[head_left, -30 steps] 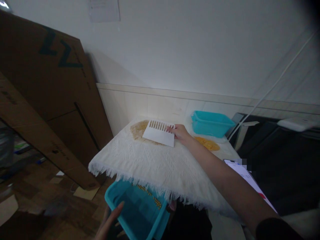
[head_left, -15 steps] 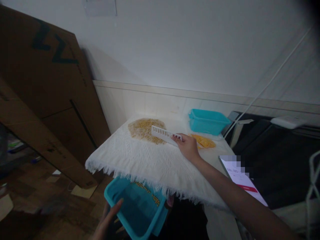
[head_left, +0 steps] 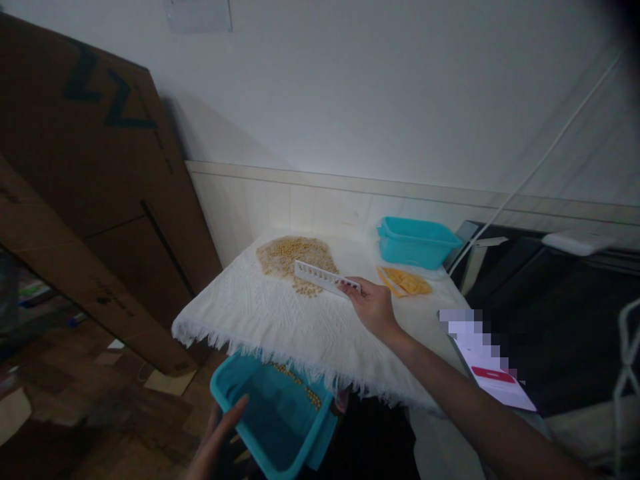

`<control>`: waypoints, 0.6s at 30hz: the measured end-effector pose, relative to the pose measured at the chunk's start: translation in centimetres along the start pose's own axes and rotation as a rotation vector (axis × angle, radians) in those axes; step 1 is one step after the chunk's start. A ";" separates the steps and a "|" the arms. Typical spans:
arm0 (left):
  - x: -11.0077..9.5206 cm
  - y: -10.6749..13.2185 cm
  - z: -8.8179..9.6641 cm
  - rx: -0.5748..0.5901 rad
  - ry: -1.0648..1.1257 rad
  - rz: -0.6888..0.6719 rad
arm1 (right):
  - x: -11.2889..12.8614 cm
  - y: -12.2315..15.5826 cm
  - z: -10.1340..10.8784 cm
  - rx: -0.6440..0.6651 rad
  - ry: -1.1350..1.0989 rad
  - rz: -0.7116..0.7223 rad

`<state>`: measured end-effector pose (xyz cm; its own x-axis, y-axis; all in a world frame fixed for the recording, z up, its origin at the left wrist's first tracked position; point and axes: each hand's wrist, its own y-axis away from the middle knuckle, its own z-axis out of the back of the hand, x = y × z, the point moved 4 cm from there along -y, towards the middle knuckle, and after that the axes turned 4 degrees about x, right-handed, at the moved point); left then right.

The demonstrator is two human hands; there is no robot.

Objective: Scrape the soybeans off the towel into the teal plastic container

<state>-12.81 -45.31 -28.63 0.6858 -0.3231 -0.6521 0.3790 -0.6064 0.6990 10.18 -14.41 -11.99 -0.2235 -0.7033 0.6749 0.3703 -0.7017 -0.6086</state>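
My right hand (head_left: 374, 308) grips one end of a white slotted plastic strip (head_left: 320, 277), held on edge over the white cloth. The strip's far end is at the near side of a spread of yellow beans (head_left: 293, 249), and a few beans lie in front of it. Below the table's front edge, my left hand (head_left: 223, 427) holds a turquoise basin (head_left: 273, 427) by its left rim, thumb over the inside. Some beans sit along the basin's far inner side, beneath the fringe of the white cloth (head_left: 260, 313).
A second turquoise basin (head_left: 417, 243) stands at the table's back right, with a yellow packet (head_left: 407, 281) before it. A lit phone (head_left: 493, 373) lies at the right edge. A tall cardboard box (head_left: 100, 187) leans at left, and a white cable (head_left: 540, 150) crosses at right.
My right hand has drawn the slotted strip slightly toward me and left, and some beans have come forward with it. My left hand and its basin have barely moved.
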 end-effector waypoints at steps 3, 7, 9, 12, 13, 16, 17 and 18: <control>-0.1 0.2 -0.3 -0.019 -0.021 -0.031 | 0.3 0.5 -0.1 0.015 0.001 0.022; -0.2 1.5 -1.1 -0.009 -0.008 -0.028 | 0.7 0.8 -0.1 0.017 0.009 0.063; -0.4 2.2 -1.4 -0.007 0.005 -0.019 | 0.8 0.9 0.1 -0.001 0.030 0.082; -0.6 2.4 -1.3 -0.015 -0.002 -0.019 | 0.8 1.0 0.4 -0.019 0.083 0.087; -0.6 2.3 -1.3 -0.012 -0.005 -0.018 | 0.8 1.1 0.5 -0.019 0.096 0.085; -0.3 1.7 -1.1 0.007 -0.001 -0.026 | 0.8 1.4 0.6 -0.014 0.108 0.078; -0.2 1.5 -1.0 0.006 0.001 -0.037 | 0.8 1.5 0.7 -0.013 0.106 0.077; -0.1 1.3 -0.9 -0.001 -0.001 -0.048 | 0.9 1.6 0.7 -0.013 0.105 0.077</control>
<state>-11.85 -45.41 -27.38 0.6661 -0.2946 -0.6852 0.4122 -0.6203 0.6674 11.19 -16.10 -12.09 -0.2882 -0.7629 0.5788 0.3785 -0.6460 -0.6629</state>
